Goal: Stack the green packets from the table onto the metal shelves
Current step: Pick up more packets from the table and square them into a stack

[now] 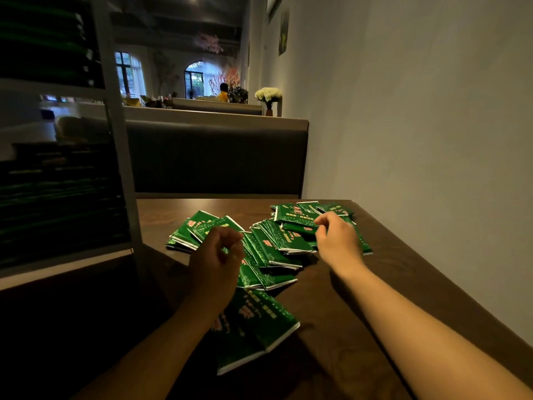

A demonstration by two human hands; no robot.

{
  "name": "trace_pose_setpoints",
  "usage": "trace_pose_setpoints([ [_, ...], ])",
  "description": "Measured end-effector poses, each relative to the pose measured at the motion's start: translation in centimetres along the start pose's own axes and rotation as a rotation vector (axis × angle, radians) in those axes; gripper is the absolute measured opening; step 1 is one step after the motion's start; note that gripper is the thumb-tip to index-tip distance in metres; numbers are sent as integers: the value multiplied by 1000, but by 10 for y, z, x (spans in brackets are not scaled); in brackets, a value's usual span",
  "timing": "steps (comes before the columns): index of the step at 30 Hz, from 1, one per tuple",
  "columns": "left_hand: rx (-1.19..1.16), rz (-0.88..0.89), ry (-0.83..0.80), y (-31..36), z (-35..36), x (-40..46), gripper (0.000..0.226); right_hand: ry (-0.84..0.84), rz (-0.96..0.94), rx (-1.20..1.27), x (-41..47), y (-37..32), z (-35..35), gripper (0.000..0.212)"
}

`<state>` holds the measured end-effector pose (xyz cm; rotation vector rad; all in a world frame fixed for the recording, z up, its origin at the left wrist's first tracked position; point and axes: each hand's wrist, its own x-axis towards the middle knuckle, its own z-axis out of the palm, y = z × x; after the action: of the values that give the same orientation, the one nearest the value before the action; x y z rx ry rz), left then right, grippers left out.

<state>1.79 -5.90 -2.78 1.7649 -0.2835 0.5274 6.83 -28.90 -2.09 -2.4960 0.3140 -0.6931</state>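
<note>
Several green packets (274, 246) with gold and red print lie scattered in a loose heap on the dark wooden table (375, 284). More of them (259, 321) lie nearer to me, partly under my left forearm. My left hand (215, 252) hovers over the left part of the heap, fingers curled in with nothing in them. My right hand (336, 239) rests on the right part of the heap, its fingertips pinching the edge of a packet (297, 228). The metal shelves (115, 140) stand at the left, with dark stacks of packets (57, 203) on the lower level.
A grey wall (418, 140) runs along the table's right side. A dark padded bench back (216, 157) stands behind the table. Far back are windows, a seated person and white flowers (268, 94).
</note>
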Motion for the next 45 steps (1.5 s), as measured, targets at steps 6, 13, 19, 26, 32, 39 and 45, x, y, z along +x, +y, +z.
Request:
trace_pose_setpoints([
  [6,32,37,-25,0,1,-6,18,80,242,-183,8,42,7,25],
  [13,104,88,-53,1,0,-9,20,-101,497,-239,22,53,4,64],
  [19,95,107,-37,2,-2,-7,21,97,578,235,19,56,-20,36],
  [26,51,75,-32,3,1,-7,24,220,303,846,-13,-9,-33,16],
  [32,-116,-108,-54,4,3,-8,13,-143,-66,871,-63,-64,-16,13],
  [39,-136,-213,-46,15,-2,-9,7,-410,-290,710,-77,-62,-2,11],
  [45,-201,-236,38,13,-6,-6,8,-18,-264,41,-25,-20,-3,39],
])
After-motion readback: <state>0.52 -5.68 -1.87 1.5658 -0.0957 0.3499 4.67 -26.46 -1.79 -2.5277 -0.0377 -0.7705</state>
